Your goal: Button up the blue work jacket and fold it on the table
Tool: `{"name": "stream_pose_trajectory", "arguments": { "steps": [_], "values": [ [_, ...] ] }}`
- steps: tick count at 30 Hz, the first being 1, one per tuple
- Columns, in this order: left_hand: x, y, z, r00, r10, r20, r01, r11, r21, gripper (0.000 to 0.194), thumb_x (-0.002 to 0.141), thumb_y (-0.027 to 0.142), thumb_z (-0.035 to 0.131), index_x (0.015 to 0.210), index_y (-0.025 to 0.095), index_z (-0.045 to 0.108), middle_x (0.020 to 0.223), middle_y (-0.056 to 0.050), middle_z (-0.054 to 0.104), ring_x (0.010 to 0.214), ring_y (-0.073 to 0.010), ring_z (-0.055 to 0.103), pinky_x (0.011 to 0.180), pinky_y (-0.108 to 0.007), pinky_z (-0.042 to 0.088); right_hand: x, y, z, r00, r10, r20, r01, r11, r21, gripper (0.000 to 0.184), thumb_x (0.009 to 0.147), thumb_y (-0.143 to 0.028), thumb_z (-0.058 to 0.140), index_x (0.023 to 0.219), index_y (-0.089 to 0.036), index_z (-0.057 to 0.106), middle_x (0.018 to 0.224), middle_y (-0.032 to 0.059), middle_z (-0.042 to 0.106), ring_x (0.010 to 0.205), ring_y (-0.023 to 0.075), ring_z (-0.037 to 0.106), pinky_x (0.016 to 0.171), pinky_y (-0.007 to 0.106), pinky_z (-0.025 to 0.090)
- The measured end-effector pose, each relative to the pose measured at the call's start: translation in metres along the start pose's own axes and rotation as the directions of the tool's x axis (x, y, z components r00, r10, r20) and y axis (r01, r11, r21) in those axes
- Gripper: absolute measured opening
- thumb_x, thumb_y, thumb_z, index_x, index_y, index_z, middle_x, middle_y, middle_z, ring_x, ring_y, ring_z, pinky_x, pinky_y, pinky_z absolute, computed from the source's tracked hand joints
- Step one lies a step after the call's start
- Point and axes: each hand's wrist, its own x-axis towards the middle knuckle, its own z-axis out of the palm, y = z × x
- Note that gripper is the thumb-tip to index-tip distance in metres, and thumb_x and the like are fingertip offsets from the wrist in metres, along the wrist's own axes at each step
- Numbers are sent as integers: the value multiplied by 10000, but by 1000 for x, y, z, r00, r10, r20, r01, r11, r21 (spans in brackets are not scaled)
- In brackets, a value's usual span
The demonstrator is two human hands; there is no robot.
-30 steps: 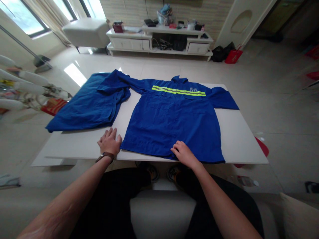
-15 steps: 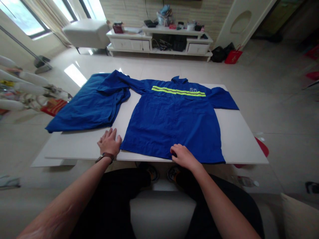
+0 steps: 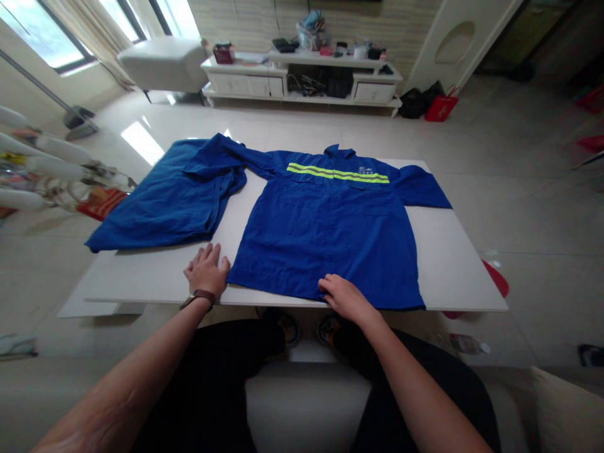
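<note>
A blue work jacket (image 3: 292,233) with yellow-green reflective bands across its chest lies spread front up, collar at the far side, hem along the table's near edge. My left hand (image 3: 207,270), a watch on its wrist, rests on the white table (image 3: 155,277) at the jacket's lower left corner, fingers spread. At the middle of the hem, the curled fingers of my right hand (image 3: 344,294) pinch the cloth near the button line. A second blue garment (image 3: 160,195), folded, sits to the left; the jacket's left-side sleeve reaches onto it.
Beyond the table, a white TV cabinet (image 3: 248,83) carries assorted items. A grey bench (image 3: 163,63) stands by the window, and a red bag (image 3: 441,107) sits on the floor. Part of a red stool (image 3: 495,278) shows past the table's right edge.
My right hand has shifted slightly left along the hem, and its fingers have closed on the cloth. My left hand and the garments have hardly moved.
</note>
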Motion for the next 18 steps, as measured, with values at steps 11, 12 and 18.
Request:
{"name": "stream_pose_trajectory", "arguments": {
  "steps": [11, 12, 18],
  "values": [
    [0, -2, 3, 999, 7, -34, -7, 1000, -7, 536, 1006, 408, 390, 1485, 234, 556, 1619, -98, 442, 1492, -335, 364, 1190, -608, 275, 3, 1, 5, 997, -50, -62, 53, 997, 59, 127, 927, -87, 565, 851, -182, 525, 980, 44, 588, 915, 154, 522, 799, 265, 379],
    [0, -1, 2, 999, 6, -34, -7, 1000, -8, 535, 1005, 409, 392, 1482, 234, 559, 1617, -98, 444, 1491, -336, 365, 1188, -610, 278, 3, 1, 6, 997, -48, -63, 51, 997, 55, 128, 925, -88, 566, 850, -183, 522, 982, 45, 587, 916, 155, 522, 795, 265, 376],
    [0, -2, 3, 999, 4, -37, -5, 1000, -11, 534, 1005, 414, 394, 1480, 238, 561, 1617, -94, 446, 1493, -336, 364, 1188, -610, 279, 3, 1, 5, 999, -13, -51, 17, 997, 80, 139, 933, -92, 567, 852, -184, 503, 973, 41, 581, 893, 148, 523, 774, 262, 353]
  ]
}}
